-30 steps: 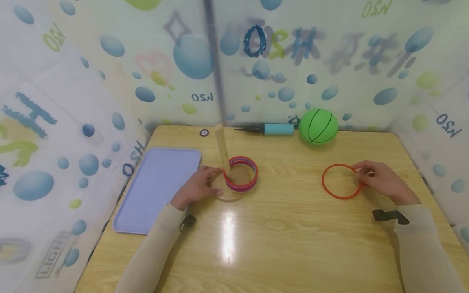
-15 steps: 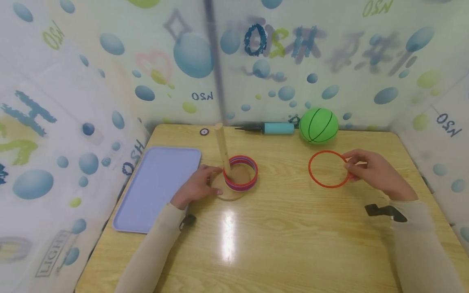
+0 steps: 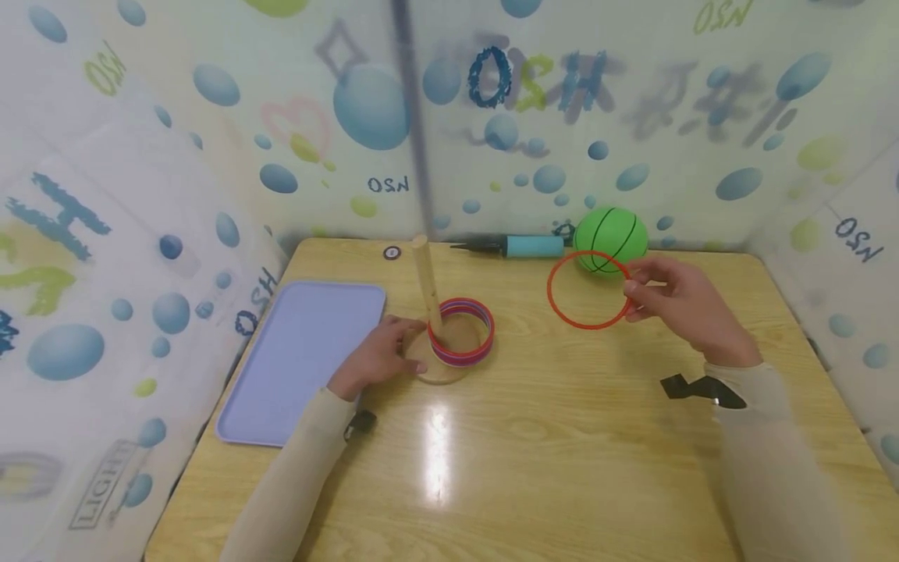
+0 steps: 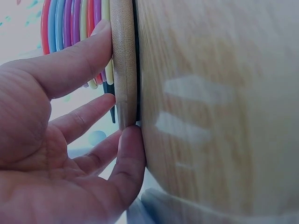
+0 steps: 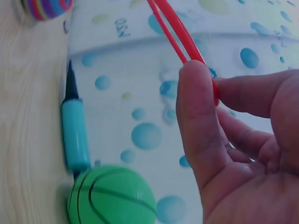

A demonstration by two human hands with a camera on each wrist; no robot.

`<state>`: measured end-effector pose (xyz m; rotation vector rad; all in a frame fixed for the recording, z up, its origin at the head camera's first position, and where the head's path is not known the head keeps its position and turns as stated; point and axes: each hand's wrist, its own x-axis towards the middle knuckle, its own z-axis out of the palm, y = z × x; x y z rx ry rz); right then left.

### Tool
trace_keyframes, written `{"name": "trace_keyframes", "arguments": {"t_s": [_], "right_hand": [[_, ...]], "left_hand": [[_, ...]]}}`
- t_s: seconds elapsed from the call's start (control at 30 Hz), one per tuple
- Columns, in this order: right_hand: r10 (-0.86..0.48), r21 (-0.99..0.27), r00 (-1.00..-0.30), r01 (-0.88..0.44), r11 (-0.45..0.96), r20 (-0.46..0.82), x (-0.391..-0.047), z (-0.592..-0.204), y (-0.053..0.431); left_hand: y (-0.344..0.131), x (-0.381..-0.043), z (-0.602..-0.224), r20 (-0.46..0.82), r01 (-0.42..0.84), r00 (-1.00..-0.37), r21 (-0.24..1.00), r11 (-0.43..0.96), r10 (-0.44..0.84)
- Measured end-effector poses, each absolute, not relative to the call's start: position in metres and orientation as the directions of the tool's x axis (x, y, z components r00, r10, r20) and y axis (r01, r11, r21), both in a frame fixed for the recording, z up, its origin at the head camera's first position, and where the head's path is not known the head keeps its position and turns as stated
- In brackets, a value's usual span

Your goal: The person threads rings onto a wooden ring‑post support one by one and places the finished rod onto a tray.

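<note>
My right hand pinches a thin red ring by its right side, raised above the table and overlapping the green ball in the head view. In the right wrist view, thumb and finger meet on the red ring. My left hand holds the round wooden base of a ring-toss stand by its left rim. The stand's upright wooden peg rises from this base. Several coloured rings lie stacked round the peg, red on top; the left wrist view shows the stack edge-on.
A lilac tray lies left of the stand. Along the back wall are a blue hand pump with a black nozzle and a green ball. A small round dark-edged disc lies behind the peg on the wooden table.
My right hand has lifted the red ring from the table's right side and carried it up, leftward and away from me. The left hand and the stand have stayed in place.
</note>
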<state>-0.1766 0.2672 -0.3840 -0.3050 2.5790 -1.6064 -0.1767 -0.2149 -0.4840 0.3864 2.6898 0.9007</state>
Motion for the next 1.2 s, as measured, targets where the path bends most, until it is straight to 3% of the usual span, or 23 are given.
{"name": "trace_keyframes", "arguments": {"t_s": [0.33, 0.67, 0.93, 1.2], "right_hand": [[-0.204, -0.952, -0.971, -0.178, 0.251, 0.127, -0.184, -0.354, 0.215], [-0.251, -0.96, -0.929, -0.249, -0.125, 0.274, -0.197, -0.339, 0.161], [-0.288, -0.963, -0.925, -0.2, -0.182, 0.247, -0.203, -0.336, 0.11], [-0.331, -0.974, -0.926, -0.121, -0.192, 0.181, -0.213, -0.36, 0.066]], "left_hand": [[-0.216, -0.177, -0.486, -0.172, 0.165, -0.926, 0.616, 0.77, 0.336], [-0.217, -0.178, -0.487, -0.149, 0.2, -0.923, 0.601, 0.774, 0.355], [-0.217, -0.177, -0.483, -0.155, 0.19, -0.922, 0.615, 0.765, 0.354], [-0.219, -0.178, -0.486, -0.177, 0.176, -0.918, 0.618, 0.766, 0.354]]}}
